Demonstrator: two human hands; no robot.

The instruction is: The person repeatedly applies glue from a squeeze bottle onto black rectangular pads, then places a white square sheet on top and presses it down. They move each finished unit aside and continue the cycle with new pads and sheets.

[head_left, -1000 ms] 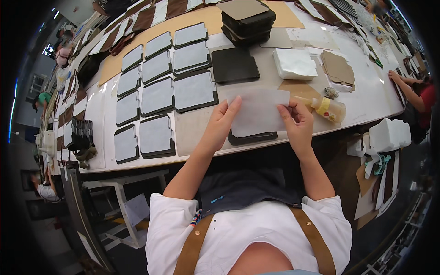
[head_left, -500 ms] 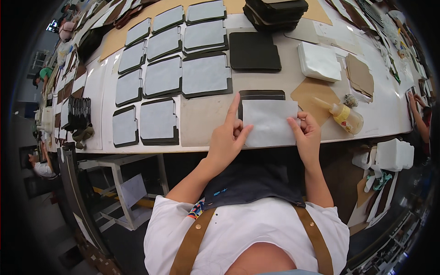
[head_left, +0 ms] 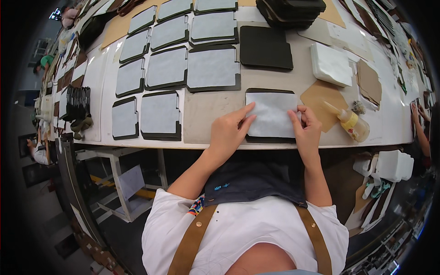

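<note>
Counted: ten grey-lined dark panels laid out left; one grey sheet on one dark panel; one bare dark panel; one glue bottle; one white pad.

Rows of dark rectangular panels faced with pale grey sheets are lying across the left and far part of the long pale worktable. A bare dark square panel is sitting far of centre, with a stack of dark panels lying beyond it. To the right, a white folded cloth pad is resting beside a pile of brown card pieces. A yellow squeeze bottle with a pointed nozzle is lying near the right edge on a tan sheet.
</note>
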